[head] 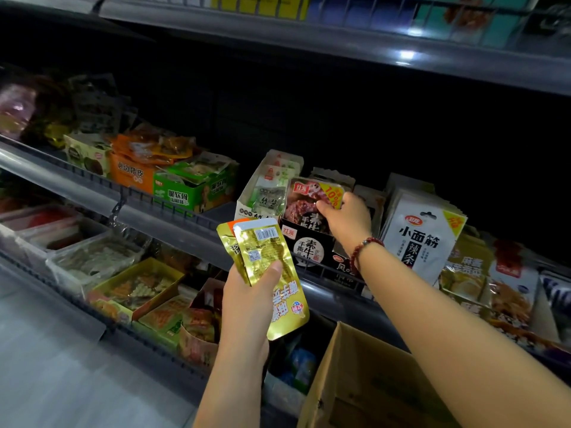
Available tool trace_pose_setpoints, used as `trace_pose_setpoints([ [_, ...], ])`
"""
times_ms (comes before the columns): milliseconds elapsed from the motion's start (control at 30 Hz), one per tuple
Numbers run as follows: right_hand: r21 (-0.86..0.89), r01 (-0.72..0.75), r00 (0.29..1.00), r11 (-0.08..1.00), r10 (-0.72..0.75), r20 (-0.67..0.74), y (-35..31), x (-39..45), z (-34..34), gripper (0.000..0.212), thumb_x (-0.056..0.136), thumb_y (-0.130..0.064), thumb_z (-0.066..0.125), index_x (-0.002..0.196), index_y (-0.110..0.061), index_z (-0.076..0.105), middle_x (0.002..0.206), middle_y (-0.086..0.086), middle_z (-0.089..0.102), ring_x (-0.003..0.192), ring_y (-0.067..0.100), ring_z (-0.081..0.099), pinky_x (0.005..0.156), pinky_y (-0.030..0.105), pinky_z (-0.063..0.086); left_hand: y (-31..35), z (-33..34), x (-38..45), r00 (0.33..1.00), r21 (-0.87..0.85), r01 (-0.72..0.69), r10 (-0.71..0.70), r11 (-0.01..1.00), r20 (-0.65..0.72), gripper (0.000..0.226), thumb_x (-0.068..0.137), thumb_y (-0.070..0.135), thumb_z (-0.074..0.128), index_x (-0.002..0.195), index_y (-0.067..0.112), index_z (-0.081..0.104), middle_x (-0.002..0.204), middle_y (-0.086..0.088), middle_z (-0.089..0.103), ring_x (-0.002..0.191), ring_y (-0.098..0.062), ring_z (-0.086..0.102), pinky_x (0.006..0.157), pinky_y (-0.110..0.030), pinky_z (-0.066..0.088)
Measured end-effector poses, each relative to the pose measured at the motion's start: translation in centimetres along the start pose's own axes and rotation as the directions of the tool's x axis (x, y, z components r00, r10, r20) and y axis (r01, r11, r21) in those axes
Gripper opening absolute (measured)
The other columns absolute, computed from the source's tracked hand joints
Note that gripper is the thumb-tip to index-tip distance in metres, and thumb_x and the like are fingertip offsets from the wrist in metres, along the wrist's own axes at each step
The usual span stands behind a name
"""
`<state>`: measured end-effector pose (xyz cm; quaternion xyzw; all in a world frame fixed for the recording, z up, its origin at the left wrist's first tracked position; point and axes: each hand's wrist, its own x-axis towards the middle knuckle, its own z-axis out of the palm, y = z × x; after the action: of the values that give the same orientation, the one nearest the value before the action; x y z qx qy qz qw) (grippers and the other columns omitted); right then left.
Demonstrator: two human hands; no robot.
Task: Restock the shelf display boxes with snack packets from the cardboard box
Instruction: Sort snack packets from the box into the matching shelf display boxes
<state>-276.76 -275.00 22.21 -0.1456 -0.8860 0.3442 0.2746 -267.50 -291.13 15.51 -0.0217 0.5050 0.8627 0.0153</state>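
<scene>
Your left hand point(247, 299) grips two gold packets point(272, 279) before the shelf rail point(173, 222), cardboard box point(367, 384) at five o'clock—your right hand point(349, 220) pinches a brown packet point(309, 196) in the black display box point(306, 245) reading 素牛排, a gap at its nine o'clock.

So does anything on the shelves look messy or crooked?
Yes. The orange box on the middle shelf is overfilled, with packets heaped loosely on top instead of standing in rows. The green box beside it also holds packets lying at angles. Nothing looks spilled or torn.

Glossy foil packets point(272, 273), matt cardboard box point(364, 381)
</scene>
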Motion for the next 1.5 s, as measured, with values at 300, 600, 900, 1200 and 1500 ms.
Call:
trace_pose_setpoints([
  [300, 0.156, -0.036, 0.998, 0.987, 0.028, 0.055, 0.7, -1.9, -1.6, 0.032, 0.085, -0.034, 0.070, 0.107, -0.015, 0.059, 0.096, -0.005, 0.063, 0.086, 0.012, 0.059, 0.071, 0.023, 0.046, 0.4, 0.4, -0.5, 0.991, 0.071, 0.007, -0.016, 0.997, 0.130, 0.020, 0.087, 0.015, 0.070, 0.106, 0.022, 0.065, 0.096, -0.002, 0.075, 0.090, -0.024, 0.072, 0.084, -0.052, 0.056],
  [600, 0.401, -0.185, 0.964, 0.897, 0.087, 0.250, 1.0, -9.6, -8.6, 0.027, 0.093, -0.038, 0.056, 0.094, -0.017, 0.072, 0.090, -0.004, 0.070, 0.074, 0.008, 0.055, 0.065, 0.022, 0.043, 0.9, 2.7, -3.5, 0.963, 0.191, -0.002, -0.050, 0.982, 0.265, 0.022, 0.081, 0.016, 0.075, 0.100, 0.020, 0.067, 0.088, 0.000, 0.076, 0.077, -0.018, 0.074, 0.061, -0.031, 0.058],
  [900, 0.459, -0.448, 0.868, 0.767, 0.251, 0.428, 4.1, -14.8, -16.4, 0.019, 0.092, -0.020, 0.060, 0.101, -0.005, 0.066, 0.081, 0.009, 0.066, 0.044, 0.006, 0.052, 0.038, 0.015, 0.033, 0.4, 6.5, -8.1, 0.909, 0.272, 0.022, -0.132, 0.962, 0.395, 0.030, 0.078, 0.018, 0.075, 0.106, 0.016, 0.067, 0.097, -0.006, 0.076, 0.088, -0.026, 0.073, 0.076, -0.042, 0.058],
  [1200, 0.526, -0.443, 0.897, 0.726, 0.349, 0.273, 6.8, -17.1, -23.2, 0.014, 0.090, -0.020, 0.061, 0.100, -0.010, 0.065, 0.096, 0.015, 0.068, 0.073, 0.024, 0.073, 0.047, 0.023, 0.055, -0.9, 8.5, -10.1, 0.922, 0.390, 0.078, -0.216, 0.917, 0.323, 0.033, 0.087, 0.043, 0.063, 0.107, 0.018, 0.069, 0.094, -0.002, 0.076, 0.092, -0.022, 0.071, 0.096, -0.045, 0.051],
  [1500, 0.136, -0.003, 0.995, 0.991, -0.010, 0.095, 8.9, -19.3, -23.5, 0.019, 0.080, -0.024, 0.072, 0.088, -0.041, 0.068, 0.088, -0.032, 0.062, 0.084, -0.024, 0.054, 0.073, -0.001, 0.042, -0.9, 10.4, -11.8, 0.855, 0.368, 0.191, -0.338, 0.910, 0.392, 0.045, 0.072, 0.050, 0.063, 0.100, 0.015, 0.068, 0.086, -0.005, 0.077, 0.082, -0.019, 0.071, 0.073, -0.032, 0.051],
])
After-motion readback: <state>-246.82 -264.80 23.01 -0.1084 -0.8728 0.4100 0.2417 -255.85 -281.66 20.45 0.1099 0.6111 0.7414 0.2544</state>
